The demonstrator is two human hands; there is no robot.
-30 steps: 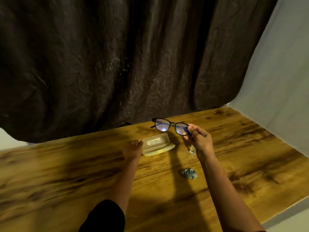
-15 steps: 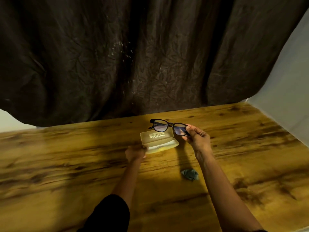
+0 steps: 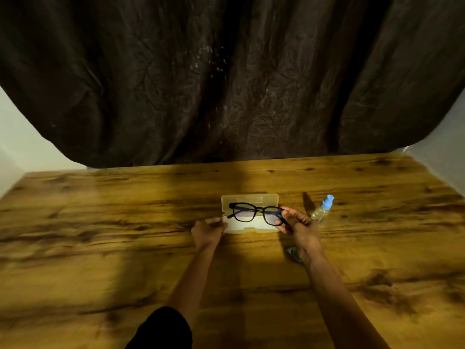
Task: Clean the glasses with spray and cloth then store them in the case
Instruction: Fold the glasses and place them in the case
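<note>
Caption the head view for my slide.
Right hand holds black glasses over the open case, left hand gripping its end; spray bottle beside.

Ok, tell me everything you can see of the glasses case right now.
The glasses case is a long, round-cornered box of translucent yellowish plastic with a pale inside. It lies open on the wooden table, its lid standing up along the far edge. The left hand grips its left end. The right hand holds black-framed glasses over the open base; whether they touch it cannot be told.
</note>
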